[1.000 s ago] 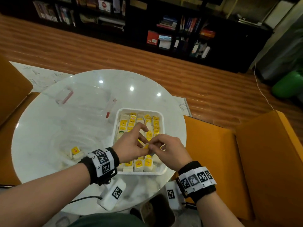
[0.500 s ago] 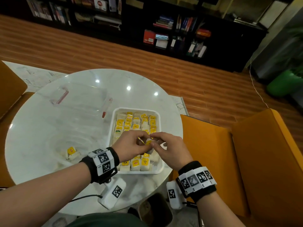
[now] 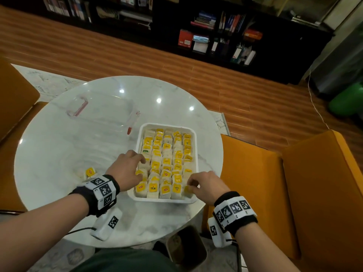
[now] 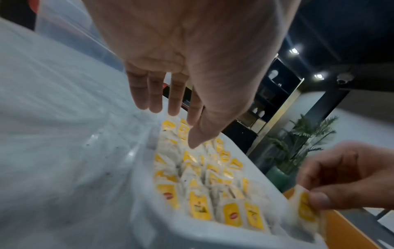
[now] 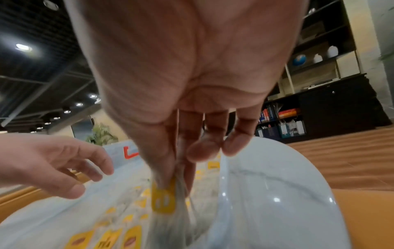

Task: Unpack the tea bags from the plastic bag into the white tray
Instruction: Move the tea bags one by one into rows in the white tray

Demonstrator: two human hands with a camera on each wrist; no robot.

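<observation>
A: Where is the tea bag point(image 3: 188, 189) being handled?

B: At the near right corner of the white tray point(image 3: 141, 132), pinched between thumb and forefinger of the right hand point(image 3: 208, 187). The right wrist view shows its yellow label point(image 5: 163, 200) hanging just below the thumb tip, over the near row.

A: And the rest of that hand?

B: Palm down, wrist raised, the other fingers point(image 5: 238, 143) loosely bent above the tray's right wall.

A: The left hand point(image 3: 125, 169)?

B: It holds nothing. In the left wrist view the fingers point(image 4: 155, 94) hang nearly straight and a little spread over the tray's left edge, about halfway along it; the thumb points down toward the packed tea bags point(image 3: 167, 161).

A: How full is the tray?

B: Rows of bags stand on end from far wall to near wall, wedged close together.

A: What lies outside it?

B: One loose tea bag point(image 3: 90, 172) lies left of the tray, near the left wrist, in the crumpled plastic bag point(image 3: 59, 154) spread flat on the worktop point(image 3: 172, 95). A clear lid point(image 3: 102, 112) with red clips lies beyond, just off the tray's far left corner. The tray's near wall sits close to the worktop's rim; bare marble lies beyond its far wall and on its right side.
</observation>
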